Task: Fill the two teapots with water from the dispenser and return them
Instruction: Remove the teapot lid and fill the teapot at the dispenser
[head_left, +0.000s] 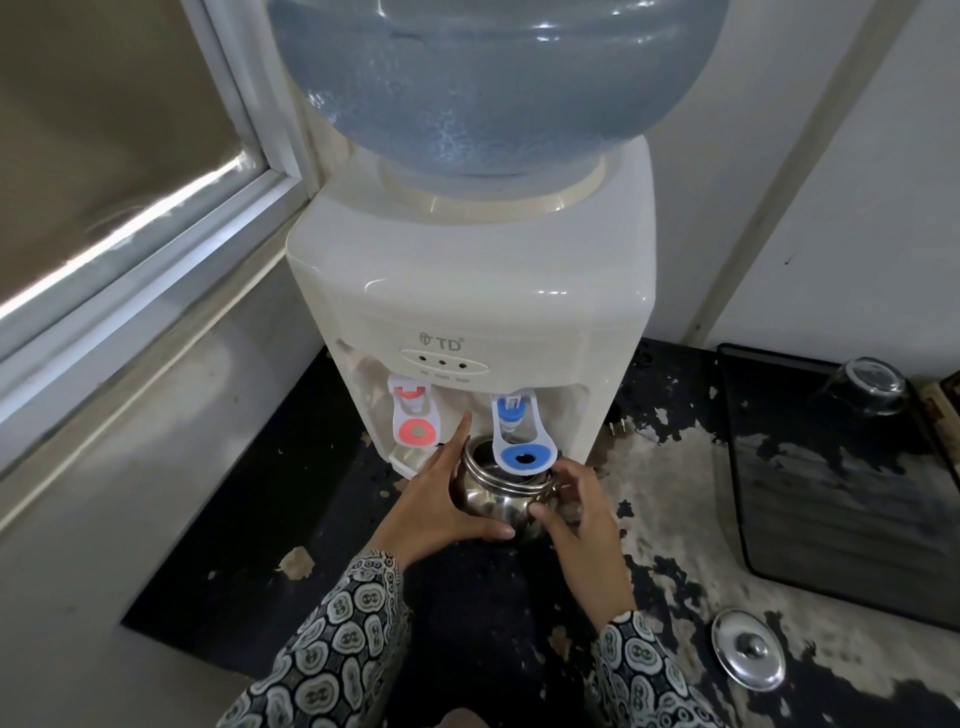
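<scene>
A steel teapot (498, 499), lid off, sits under the blue tap (519, 441) of the water dispenser (472, 312). The left hand (441, 499) cups the pot's left side, thumb beneath and forefinger stretched up toward the dispenser front. The right hand (576, 514) grips the pot's right side with curled fingers. A steel lid (748, 649) lies apart on the worn black counter (675, 493).

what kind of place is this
Likely a pantry or tea corner of an office or home: a bottled-water dispenser on a worn black counter, a steel teapot, and an upturned glass on a tray.
</scene>
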